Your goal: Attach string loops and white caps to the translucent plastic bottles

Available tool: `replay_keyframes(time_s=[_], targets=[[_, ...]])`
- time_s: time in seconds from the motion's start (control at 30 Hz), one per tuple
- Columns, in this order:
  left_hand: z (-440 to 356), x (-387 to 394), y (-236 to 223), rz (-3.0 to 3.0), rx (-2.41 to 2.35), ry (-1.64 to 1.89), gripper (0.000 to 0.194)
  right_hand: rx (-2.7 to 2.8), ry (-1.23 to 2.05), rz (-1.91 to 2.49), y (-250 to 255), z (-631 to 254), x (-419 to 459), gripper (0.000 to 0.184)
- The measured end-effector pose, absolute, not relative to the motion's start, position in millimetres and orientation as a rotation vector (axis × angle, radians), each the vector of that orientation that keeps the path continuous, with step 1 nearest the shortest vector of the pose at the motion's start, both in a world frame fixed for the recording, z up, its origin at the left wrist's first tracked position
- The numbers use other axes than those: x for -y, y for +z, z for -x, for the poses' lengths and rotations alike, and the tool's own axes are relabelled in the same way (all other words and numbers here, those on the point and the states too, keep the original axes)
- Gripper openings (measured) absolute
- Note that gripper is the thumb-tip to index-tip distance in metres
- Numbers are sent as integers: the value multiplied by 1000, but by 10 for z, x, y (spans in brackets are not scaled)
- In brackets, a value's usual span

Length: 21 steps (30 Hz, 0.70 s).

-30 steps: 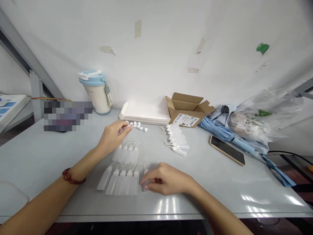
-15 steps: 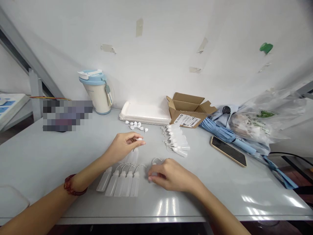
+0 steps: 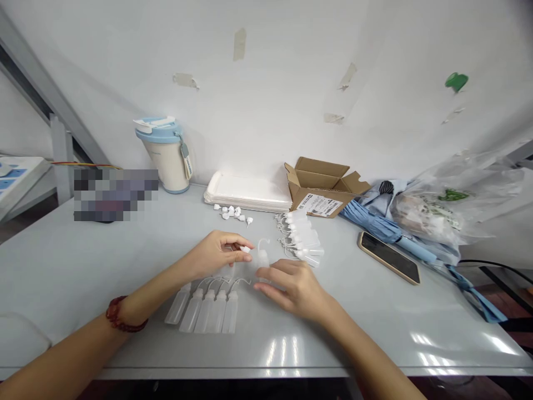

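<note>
Left hand [image 3: 217, 253] pinches a small white cap [image 3: 245, 249] beside a squeeze bottle [image 3: 261, 262], held in the curled right hand [image 3: 293, 286]. A loose pinch could drop it among the lined-up bottles [image 3: 207, 312]!

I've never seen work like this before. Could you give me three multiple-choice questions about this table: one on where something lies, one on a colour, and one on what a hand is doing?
1. Where does the smartphone lie?
A) On the table, right of the cardboard box
B) Inside the box
C) Against the wall

2. What colour is the bead bracelet on the left wrist?
A) Bright blue
B) Green
C) Dark red

3. What is the left hand doing?
A) Resting flat on the table
B) Pinching a small white cap
C) Holding the smartphone

Answers:
1. A, because the smartphone lies flat on the tabletop, off to the box's right.
2. C, because the beads show a dark red.
3. B, because the cap sits between its fingertips and thumb.
</note>
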State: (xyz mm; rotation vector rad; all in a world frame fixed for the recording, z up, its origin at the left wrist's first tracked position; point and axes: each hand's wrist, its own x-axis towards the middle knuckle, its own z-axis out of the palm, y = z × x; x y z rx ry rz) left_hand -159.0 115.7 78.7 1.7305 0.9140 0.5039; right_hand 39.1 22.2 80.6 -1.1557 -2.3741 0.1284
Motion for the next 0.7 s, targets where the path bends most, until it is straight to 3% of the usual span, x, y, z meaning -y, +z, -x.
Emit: replay_keyframes(time_s=[0.3, 0.7], targets=[[1644, -1131, 850, -1772, -724, 477, 31, 2203, 418, 1081, 802, -323, -203, 16], [1661, -1082, 1006, -1860, -659, 407, 27, 1788, 1092, 1178, 901, -364, -213, 10]])
